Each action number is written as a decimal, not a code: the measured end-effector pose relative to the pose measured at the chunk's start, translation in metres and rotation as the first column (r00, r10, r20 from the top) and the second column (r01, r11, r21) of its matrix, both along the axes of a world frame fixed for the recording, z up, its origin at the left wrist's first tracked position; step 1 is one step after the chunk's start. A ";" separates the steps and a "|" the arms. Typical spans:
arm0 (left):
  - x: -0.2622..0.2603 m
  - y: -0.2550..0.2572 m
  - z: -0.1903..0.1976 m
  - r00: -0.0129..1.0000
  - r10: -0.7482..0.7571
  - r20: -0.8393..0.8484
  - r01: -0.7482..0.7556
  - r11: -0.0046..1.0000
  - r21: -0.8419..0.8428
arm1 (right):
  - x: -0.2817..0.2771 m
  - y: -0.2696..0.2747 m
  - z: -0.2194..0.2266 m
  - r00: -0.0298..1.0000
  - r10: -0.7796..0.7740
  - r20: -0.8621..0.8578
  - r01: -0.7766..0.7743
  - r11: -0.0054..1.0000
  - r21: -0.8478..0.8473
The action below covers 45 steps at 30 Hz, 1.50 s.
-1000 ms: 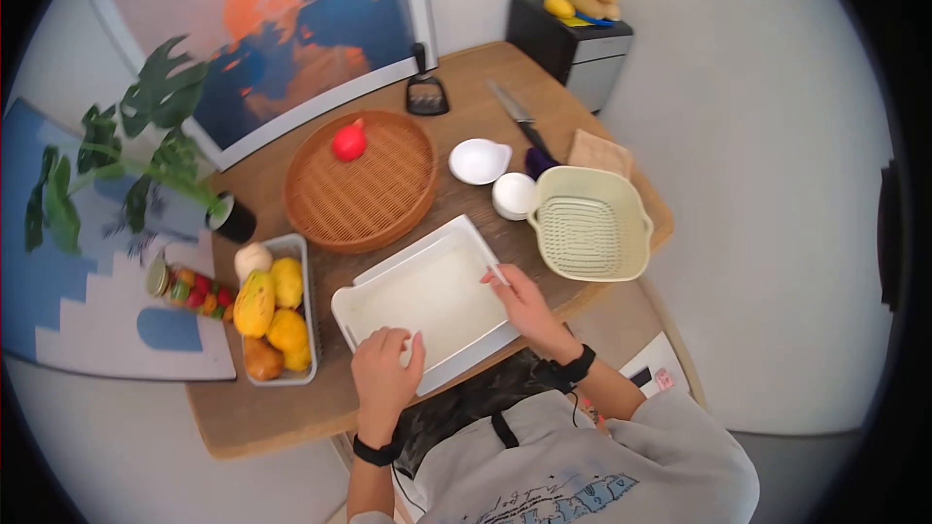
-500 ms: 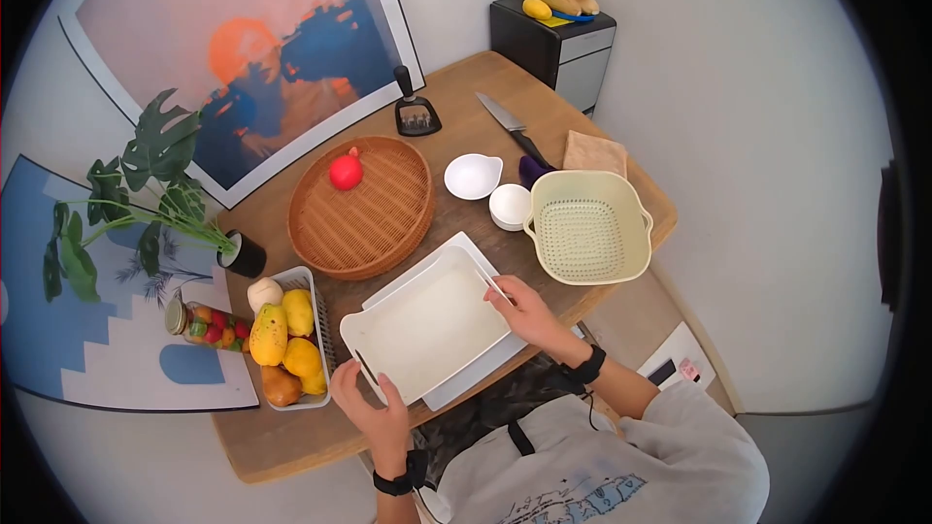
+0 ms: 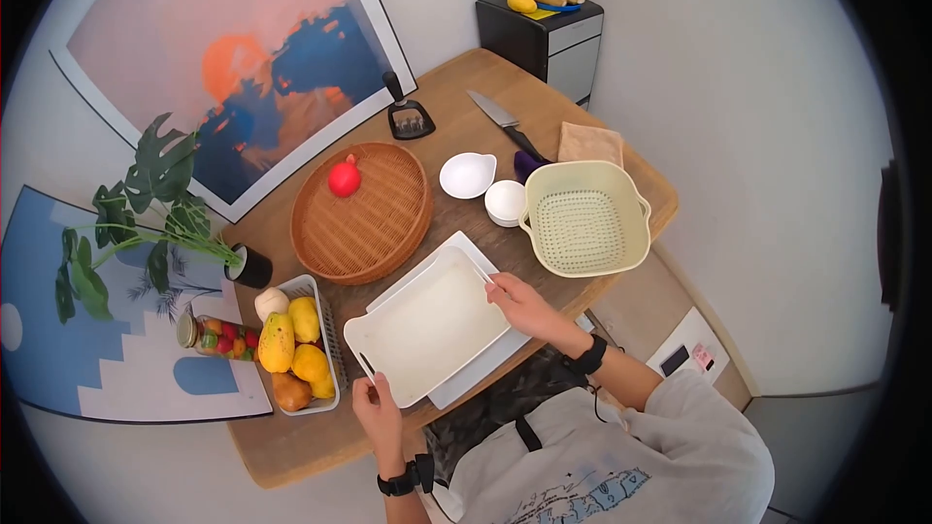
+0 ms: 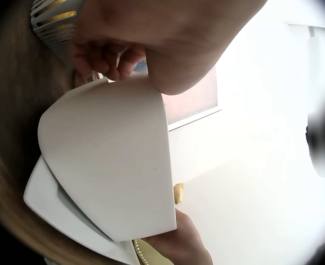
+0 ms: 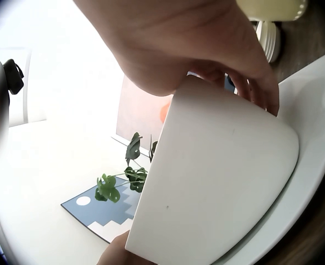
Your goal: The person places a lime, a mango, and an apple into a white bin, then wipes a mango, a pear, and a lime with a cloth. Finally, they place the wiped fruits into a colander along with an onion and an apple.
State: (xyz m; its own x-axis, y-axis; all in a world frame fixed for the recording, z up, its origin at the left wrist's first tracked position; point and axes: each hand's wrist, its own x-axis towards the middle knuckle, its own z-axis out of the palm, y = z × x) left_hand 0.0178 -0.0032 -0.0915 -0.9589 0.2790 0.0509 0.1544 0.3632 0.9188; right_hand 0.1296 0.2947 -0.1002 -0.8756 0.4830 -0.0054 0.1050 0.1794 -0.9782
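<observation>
A white rectangular tray [image 3: 427,330] with raised sides and slots in its ends lies between my hands. My left hand [image 3: 378,414] grips its left end at the slot, thumb over the rim. At the opposite end, my right hand [image 3: 532,311] holds the rim, with its fingers on the far side in the right wrist view. A second, shallower white tray [image 3: 474,248] shows beneath, its edges sticking out at the back and front. Both wrist views show the upper tray's outer wall [image 4: 110,160] close over the lower tray [image 4: 57,207].
Left stands a grey basket [image 3: 337,354] of fruit, beside a jar [image 3: 218,337] and a potted plant [image 3: 250,267]. Behind are a round wicker tray [image 3: 364,233] with a red fruit [image 3: 344,177], white bowls [image 3: 468,175] and a knife [image 3: 495,110]. A pale green basket [image 3: 582,223] stands right.
My left hand has moved from above the tray's near side to its left end and closed on the rim there. My right hand keeps its hold; the head view has shifted.
</observation>
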 end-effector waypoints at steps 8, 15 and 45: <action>0.008 0.001 0.002 1.000 -0.011 -0.005 0.012 0.999 0.048 | 0.008 -0.004 0.010 0.998 -0.025 -0.060 0.027 0.999 0.037; 0.011 0.008 0.040 0.999 -0.031 -0.018 0.032 0.997 0.076 | 0.023 0.004 0.057 0.994 0.021 -0.106 -0.015 0.998 0.053; -0.057 0.215 0.147 0.840 -0.526 0.135 0.460 0.821 0.340 | 0.027 0.205 0.137 0.962 -0.256 -0.090 0.175 0.838 -0.518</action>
State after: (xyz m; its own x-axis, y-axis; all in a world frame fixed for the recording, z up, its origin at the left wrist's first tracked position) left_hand -0.0391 0.2121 0.0552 -0.6915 0.7223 0.0126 0.0306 0.0119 0.9995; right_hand 0.1562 0.5000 0.0367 -0.7596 0.6261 -0.1761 -0.0709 -0.3488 -0.9345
